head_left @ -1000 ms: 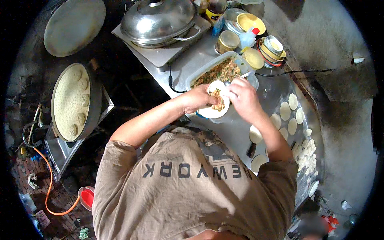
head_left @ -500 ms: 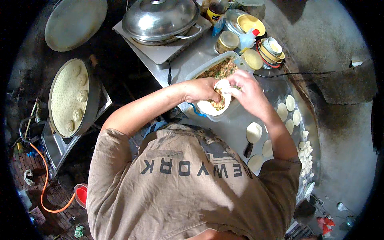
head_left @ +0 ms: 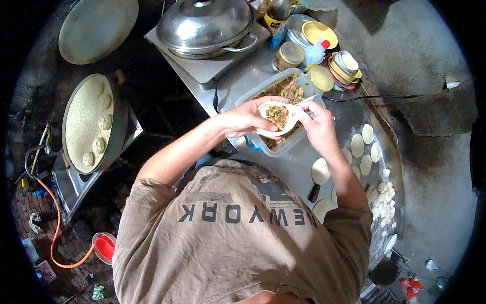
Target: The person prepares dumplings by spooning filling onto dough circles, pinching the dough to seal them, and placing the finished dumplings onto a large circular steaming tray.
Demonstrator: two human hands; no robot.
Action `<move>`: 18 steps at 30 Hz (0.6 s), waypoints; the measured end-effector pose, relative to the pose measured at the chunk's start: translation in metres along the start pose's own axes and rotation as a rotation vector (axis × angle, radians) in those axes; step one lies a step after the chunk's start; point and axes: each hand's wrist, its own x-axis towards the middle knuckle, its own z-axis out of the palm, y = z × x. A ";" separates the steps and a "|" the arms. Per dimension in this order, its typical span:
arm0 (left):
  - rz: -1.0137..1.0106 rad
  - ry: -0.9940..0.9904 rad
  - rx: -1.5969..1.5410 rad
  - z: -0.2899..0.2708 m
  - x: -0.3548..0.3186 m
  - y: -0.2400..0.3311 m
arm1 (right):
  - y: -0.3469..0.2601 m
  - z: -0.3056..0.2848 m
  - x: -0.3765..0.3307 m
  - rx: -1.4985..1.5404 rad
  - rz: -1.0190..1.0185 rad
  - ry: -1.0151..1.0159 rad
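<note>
Near the body, a filled wrapper [head_left: 276, 117] is cupped in the left hand [head_left: 243, 119], whose grip is closed around it, while its right edge is pinched by the right hand [head_left: 316, 124], just above the tub [head_left: 304, 81] of filling. Pleating seems to be in hand; next the edge must be gathered and sealed without squeezing filling out. Farther right, wrappers [head_left: 358, 145] lie flat on the surface [head_left: 293, 167].

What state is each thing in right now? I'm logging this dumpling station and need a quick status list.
Dough wrapper: cupped in both hands, filling on it, not sealed.
Left hand: supports the wrapper.
Right hand: pinches the wrapper's edge.
Filling tub: uncovered, partly full.
Steamer tray: uncovered, several folded buns on it.
Big pot: lid on.
Rolled dough rounds: flat on the table, unfilled.
</note>
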 end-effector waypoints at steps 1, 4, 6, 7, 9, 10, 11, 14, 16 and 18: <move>0.005 0.108 0.000 -0.003 0.004 -0.009 | 0.005 0.004 0.000 -0.012 0.052 0.017; 0.012 0.156 0.148 -0.004 0.007 -0.012 | -0.006 0.006 -0.004 -0.318 -0.324 0.042; -0.031 0.139 0.284 -0.001 0.005 -0.003 | -0.022 0.002 0.002 -0.413 -0.501 0.032; -0.027 0.122 0.360 0.001 0.005 0.001 | -0.031 0.002 0.004 -0.425 -0.479 0.049; -0.029 0.142 0.631 0.007 0.005 0.009 | -0.031 -0.005 0.010 -0.455 -0.345 -0.067; -0.080 0.117 0.665 0.007 0.007 0.010 | -0.027 -0.006 0.009 -0.516 -0.447 -0.118; -0.131 0.093 0.699 0.007 0.009 0.012 | -0.024 -0.006 0.006 -0.577 -0.549 -0.169; -0.187 -0.002 0.704 0.001 0.010 0.012 | -0.040 -0.001 0.001 -0.587 -0.648 -0.170; -0.211 -0.058 0.688 0.001 0.014 0.014 | -0.052 -0.001 0.007 -0.571 -0.590 -0.072; -0.209 -0.040 0.825 0.003 0.015 0.017 | -0.045 -0.004 0.007 -0.587 -0.503 -0.216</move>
